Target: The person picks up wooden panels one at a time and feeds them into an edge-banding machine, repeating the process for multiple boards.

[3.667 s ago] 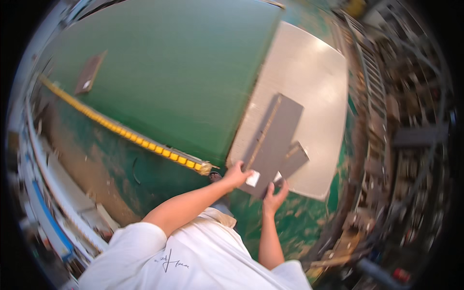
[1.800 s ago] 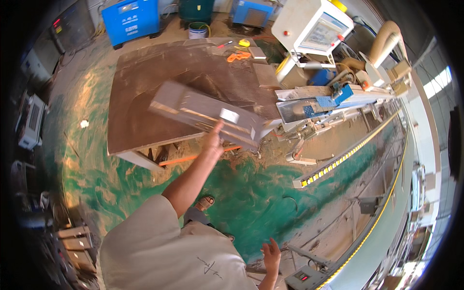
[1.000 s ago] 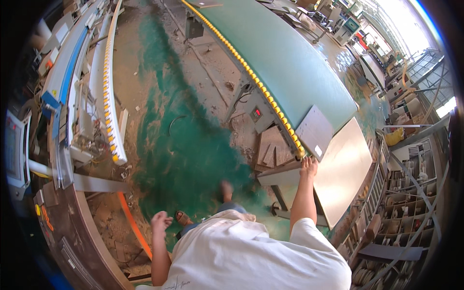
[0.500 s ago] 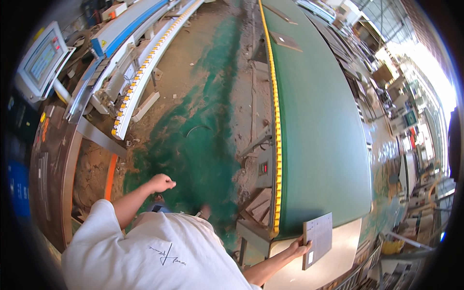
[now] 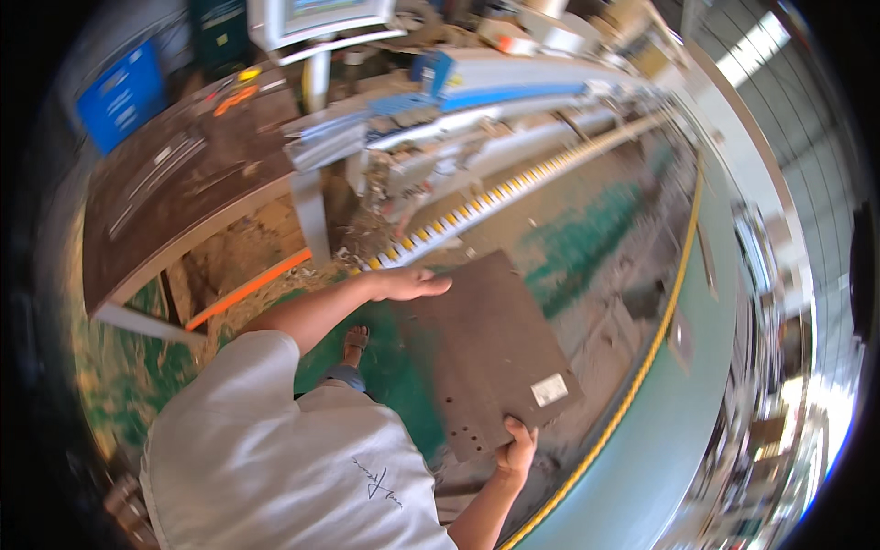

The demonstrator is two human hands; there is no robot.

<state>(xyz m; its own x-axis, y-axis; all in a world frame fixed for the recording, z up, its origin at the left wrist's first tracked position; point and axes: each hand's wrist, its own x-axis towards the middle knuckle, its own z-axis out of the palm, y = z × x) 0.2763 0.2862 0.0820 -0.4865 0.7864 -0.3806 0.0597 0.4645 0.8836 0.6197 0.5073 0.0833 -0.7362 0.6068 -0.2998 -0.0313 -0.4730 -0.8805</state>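
A flat brown wooden panel (image 5: pixel 490 353) hangs tilted before me, between the workbench and the conveyor. It has a white label and several small drilled holes near its lower end. My right hand (image 5: pixel 519 447) grips the lower edge, with the thumb on the face and the other fingers mostly hidden. At the upper left edge my left hand (image 5: pixel 408 283) closes on the panel, its thumb lying over the edge; the fingers beneath are out of sight.
A green conveyor belt (image 5: pixel 646 440) with a yellow edge strip runs along my right. On the left stands a brown workbench (image 5: pixel 147 220) with tools on it. Beyond it are a roller rail (image 5: pixel 477 209), a blue-and-white machine (image 5: pixel 504 87) and a screen console (image 5: pixel 321 20).
My view has swung left. The panel has come off the conveyor's end area to in front of me in my right hand, and my left hand has reached its other edge.
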